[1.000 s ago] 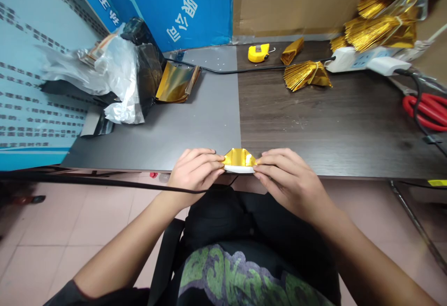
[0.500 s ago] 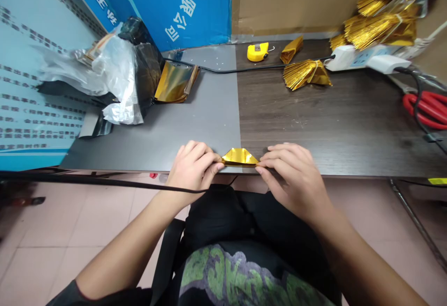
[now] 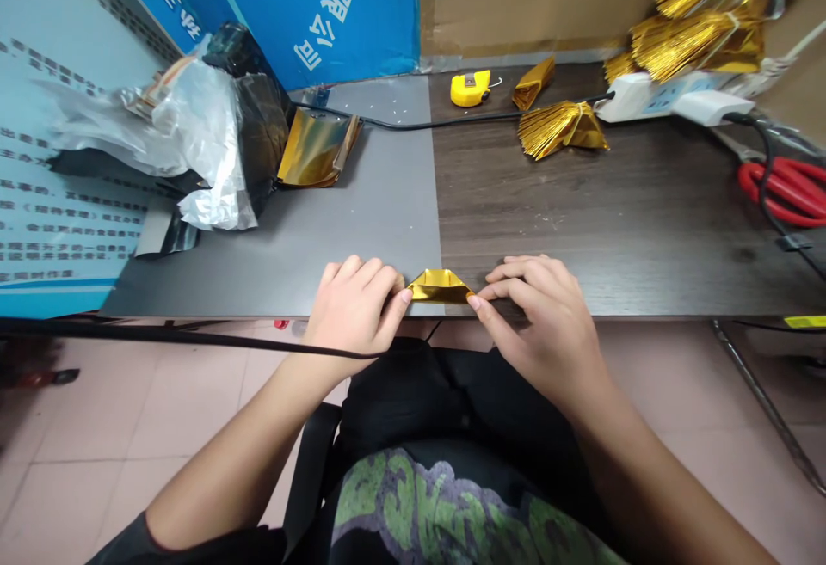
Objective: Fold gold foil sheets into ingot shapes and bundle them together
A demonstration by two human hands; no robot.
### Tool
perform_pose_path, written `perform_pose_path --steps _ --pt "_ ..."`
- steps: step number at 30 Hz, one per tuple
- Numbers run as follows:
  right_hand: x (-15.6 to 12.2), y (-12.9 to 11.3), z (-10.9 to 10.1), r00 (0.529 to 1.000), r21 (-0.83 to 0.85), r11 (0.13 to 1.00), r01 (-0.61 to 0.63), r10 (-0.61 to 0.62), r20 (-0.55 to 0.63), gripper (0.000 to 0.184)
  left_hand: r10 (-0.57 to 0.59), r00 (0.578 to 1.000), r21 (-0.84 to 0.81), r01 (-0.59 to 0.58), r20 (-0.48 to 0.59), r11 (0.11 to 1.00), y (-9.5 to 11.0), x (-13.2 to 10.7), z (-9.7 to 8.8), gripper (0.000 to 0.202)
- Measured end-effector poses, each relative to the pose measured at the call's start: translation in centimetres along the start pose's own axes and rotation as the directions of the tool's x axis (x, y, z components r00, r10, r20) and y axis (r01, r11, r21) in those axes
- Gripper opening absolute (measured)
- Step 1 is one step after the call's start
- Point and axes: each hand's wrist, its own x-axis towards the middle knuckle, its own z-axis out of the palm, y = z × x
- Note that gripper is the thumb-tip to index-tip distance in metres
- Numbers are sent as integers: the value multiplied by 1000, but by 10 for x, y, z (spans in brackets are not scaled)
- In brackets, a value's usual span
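Note:
A small folded piece of gold foil paper [image 3: 440, 285] lies at the front edge of the desk, wide at the base and narrower at the top. My left hand [image 3: 357, 303] pinches its left corner between thumb and fingers. At the right corner, my right hand [image 3: 539, 307] grips with thumb and index finger, the other fingers stretched out over the desk. A stack of gold foil sheets [image 3: 313, 148] lies farther back on the left. Behind, to the right, rests a tied fan of folded gold foil [image 3: 561, 129].
A yellow tape measure [image 3: 470, 89] and a folded foil piece [image 3: 534, 83] sit at the back. A black cable [image 3: 439, 125] crosses to a white power strip [image 3: 636, 99]. Red-handled scissors [image 3: 784, 191] lie right; plastic bags [image 3: 219, 135] stand left. Foil bundles [image 3: 690, 40] pile up back right.
The foil's front strip now shows as a taller, flatter band, and the thumbs have moved slightly up on the corners. The whole view has shifted a little.

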Motion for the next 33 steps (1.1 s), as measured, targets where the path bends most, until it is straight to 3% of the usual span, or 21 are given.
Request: perform_pose_path --steps 8,13,18,24,29,33 --pt "2 -5 1 998 -12 998 -63 62 -24 13 -146 989 -164 150 39 975 0 4 -4 29" --pt "4 -5 3 997 -18 997 -74 73 -34 14 -243 960 -170 265 138 949 2 11 -11 27" --pt "5 -5 3 996 -42 996 -77 75 -38 14 -272 944 -170 304 186 938 2 15 -14 27" --pt "7 -5 3 996 -64 994 -89 88 -13 13 -200 976 -65 206 91 976 4 14 -11 28" --pt "8 -5 3 996 -57 994 -89 88 -10 14 -149 982 95 139 116 986 7 14 -13 29" --pt "8 -4 3 996 -49 995 -88 88 -10 14 -106 992 95 99 73 991 6 15 -13 31"
